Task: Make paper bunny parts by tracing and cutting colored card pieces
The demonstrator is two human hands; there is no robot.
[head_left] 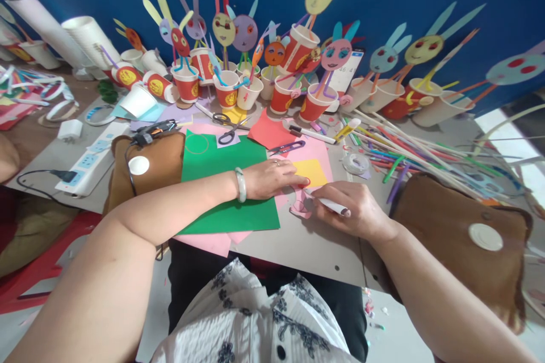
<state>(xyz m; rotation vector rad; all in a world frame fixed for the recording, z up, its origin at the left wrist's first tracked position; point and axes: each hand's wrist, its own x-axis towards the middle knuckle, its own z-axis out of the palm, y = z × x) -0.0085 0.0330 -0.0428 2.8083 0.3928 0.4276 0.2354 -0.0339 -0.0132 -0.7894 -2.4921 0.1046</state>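
A white marker pen [334,206] is gripped in my right hand [351,204], its tip on a small pink paper piece [300,208] that carries drawn lines. My left hand [272,179] lies flat with fingers stretched out, the fingertips by the upper edge of that piece. Beneath my left wrist spreads a green paper sheet [227,210] with a circle drawn near its upper left. A yellow paper piece [310,172] lies just beyond my left fingertips. Thread snips [287,148] and black scissors [229,128] rest farther back, near a red paper piece [269,129].
Paper cups [186,82] with paper rabbit faces line the blue wall. Pipe cleaners and paper strips [413,142] lie at the right by a tape roll [356,164]. Brown cushions [464,232] flank the work area. A power strip [91,159] is at the left, near another person's arm [7,157].
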